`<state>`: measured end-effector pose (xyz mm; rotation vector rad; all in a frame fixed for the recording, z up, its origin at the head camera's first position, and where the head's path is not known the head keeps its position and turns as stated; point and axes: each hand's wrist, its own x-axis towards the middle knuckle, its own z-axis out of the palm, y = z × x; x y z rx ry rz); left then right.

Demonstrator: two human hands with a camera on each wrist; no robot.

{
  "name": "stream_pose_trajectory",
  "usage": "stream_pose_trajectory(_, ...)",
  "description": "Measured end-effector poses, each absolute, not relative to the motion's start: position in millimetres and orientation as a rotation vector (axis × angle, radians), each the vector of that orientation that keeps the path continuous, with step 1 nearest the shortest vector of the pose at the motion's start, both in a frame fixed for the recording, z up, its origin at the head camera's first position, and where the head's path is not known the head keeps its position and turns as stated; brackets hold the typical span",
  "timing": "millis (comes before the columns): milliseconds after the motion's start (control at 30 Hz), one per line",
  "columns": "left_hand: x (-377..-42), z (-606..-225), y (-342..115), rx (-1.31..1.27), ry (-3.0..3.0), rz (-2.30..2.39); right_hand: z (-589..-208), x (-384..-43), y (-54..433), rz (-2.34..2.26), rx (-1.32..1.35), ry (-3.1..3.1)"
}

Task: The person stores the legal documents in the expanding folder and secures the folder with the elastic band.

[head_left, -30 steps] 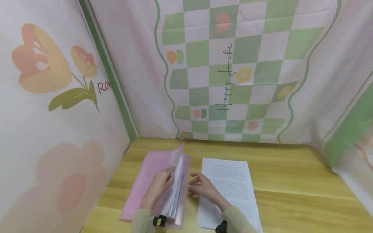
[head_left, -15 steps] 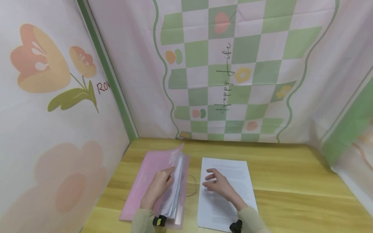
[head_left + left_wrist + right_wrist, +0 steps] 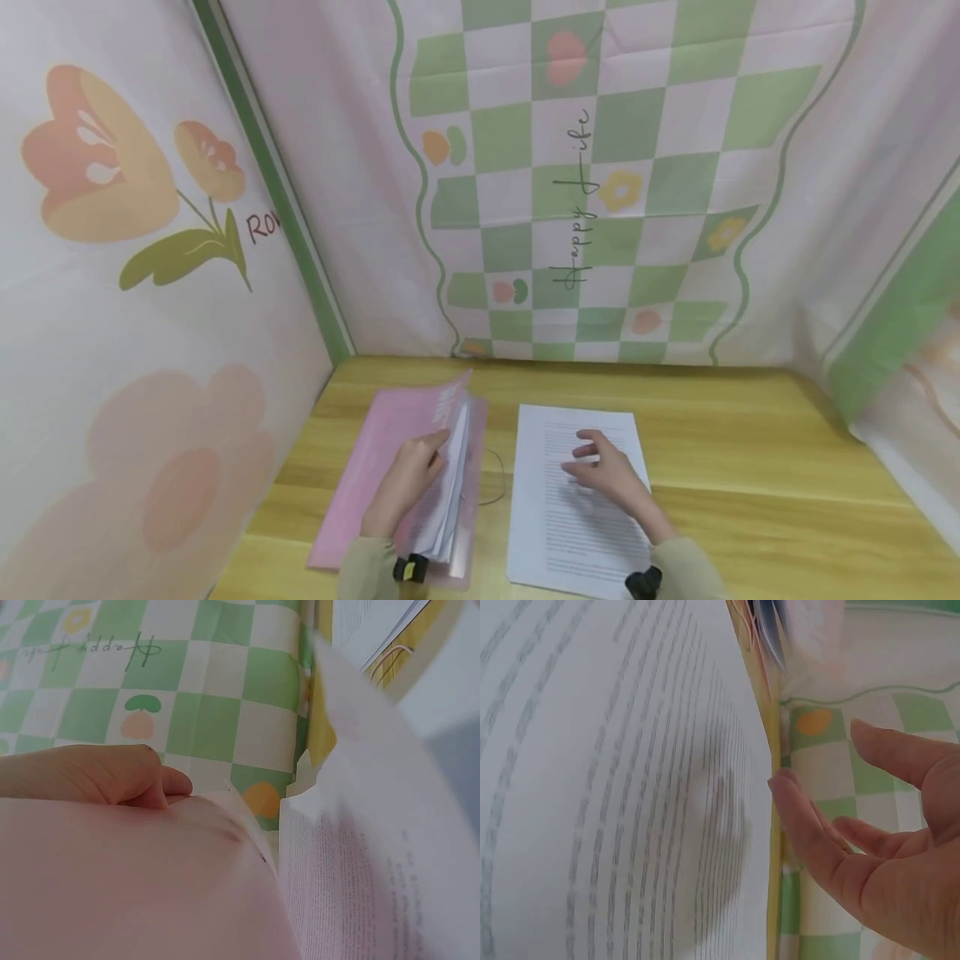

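On the left of the table lies a pink folder (image 3: 375, 467), its cover raised along the right side, with several white printed sheets (image 3: 450, 483) inside. My left hand (image 3: 412, 475) grips the edge of that cover; in the left wrist view, its fingers curl over the pink edge. A stack of white printed paper (image 3: 528, 492) lies flat to the right of the folder. My right hand (image 3: 603, 475) hovers above this stack, fingers apart and slightly bent, holding nothing. In the right wrist view, its shadow falls on the printed text.
A thin cord loop (image 3: 501, 479) sticks out from the folder's right side onto the wooden table (image 3: 750, 483). A checked curtain (image 3: 585, 250) hangs behind the table, and a flowered one (image 3: 150, 333) stands at the left.
My right hand has moved right, from beside the folder's edge to over the paper stack. The cord loop has come into view behind it. My left hand stays on the folder cover.
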<state>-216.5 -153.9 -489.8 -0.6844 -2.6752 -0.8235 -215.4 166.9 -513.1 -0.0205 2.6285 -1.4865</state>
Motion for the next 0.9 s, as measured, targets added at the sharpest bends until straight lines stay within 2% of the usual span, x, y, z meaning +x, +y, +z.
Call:
stream_pose_trajectory(567,-216.0,-490.8,-153.8,-0.695,-2.658,-0.813,-515.8,-209.0,207.9,-1.418,0.093,2.706)
stream_pose_trajectory(900,-216.1,-491.5,-154.1,-0.704,-2.648,-0.821,-518.2,-207.6,228.5,-1.218,0.109,2.824)
